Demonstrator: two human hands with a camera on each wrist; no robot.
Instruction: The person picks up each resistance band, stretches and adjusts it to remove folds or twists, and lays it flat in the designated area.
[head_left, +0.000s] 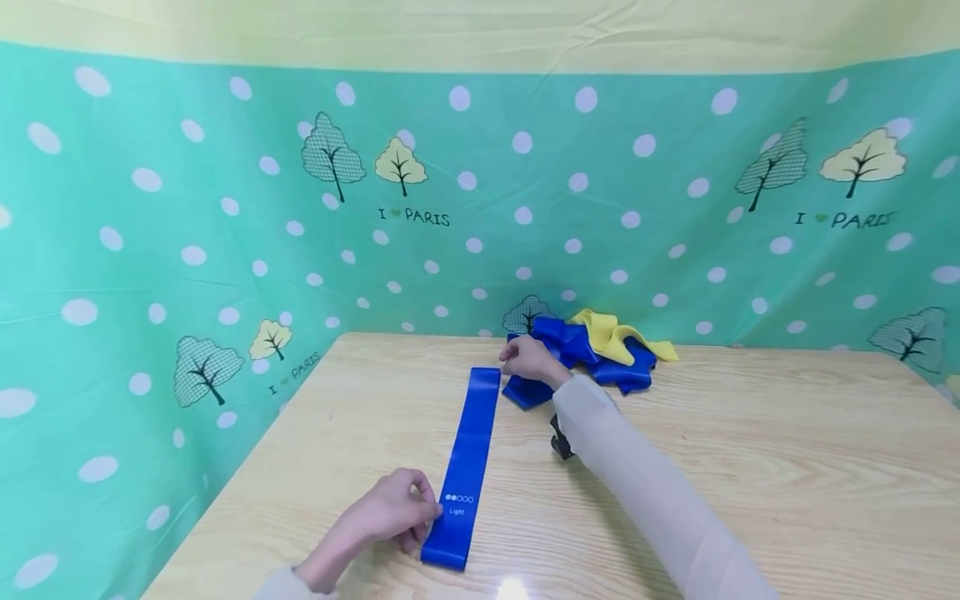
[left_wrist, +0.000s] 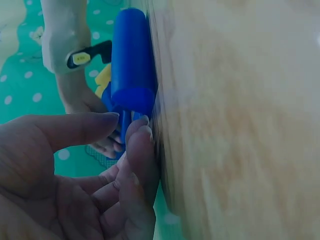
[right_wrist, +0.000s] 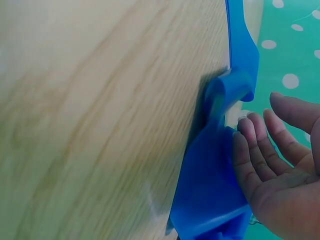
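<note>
A flat blue resistance band, printed "Light" near its close end, stretches lengthwise over the wooden table. My left hand is at its near left edge, with the thumb tip overlapping that edge. In the left wrist view, a gap shows between thumb and forefinger, and the band's looped end appears just beyond the fingertips. By the band's far end is my right hand, between it and a heap of crumpled blue bands. The right wrist view shows its fingers loosely bent and holding nothing, beside crumpled blue band.
A yellow band lies on top of the blue heap at the table's back edge. Green dotted cloth hangs behind and to the left of the wooden table. A black wrist-camera mount sits under the right forearm.
</note>
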